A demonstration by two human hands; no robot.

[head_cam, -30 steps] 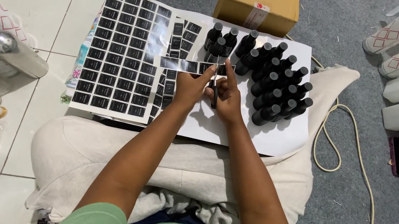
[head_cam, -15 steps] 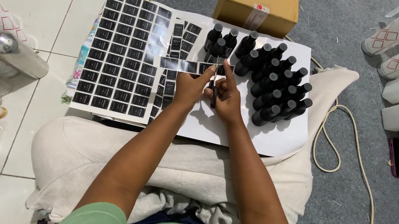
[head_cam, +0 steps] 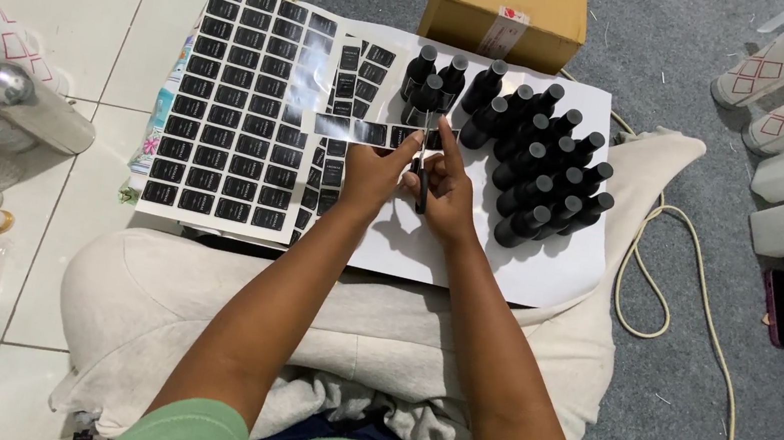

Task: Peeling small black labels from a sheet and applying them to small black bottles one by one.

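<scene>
You're cutting labels apart right now. Your left hand (head_cam: 373, 172) is pinching a strip of black labels (head_cam: 363, 132) flat over the white sheet (head_cam: 545, 281), fingers narrow on its lower edge. Your right hand (head_cam: 446, 192) is curled tight around small scissors (head_cam: 421, 178), blades pointing up into the strip near its right end. The cluster of black bottles (head_cam: 539, 174) is sitting just beside your right hand, and the full label sheet (head_cam: 236, 104) is lying to the left. Looks like the next snip needs the blades lined up in the gap between two labels, so I'd be keeping that strip taut.
</scene>
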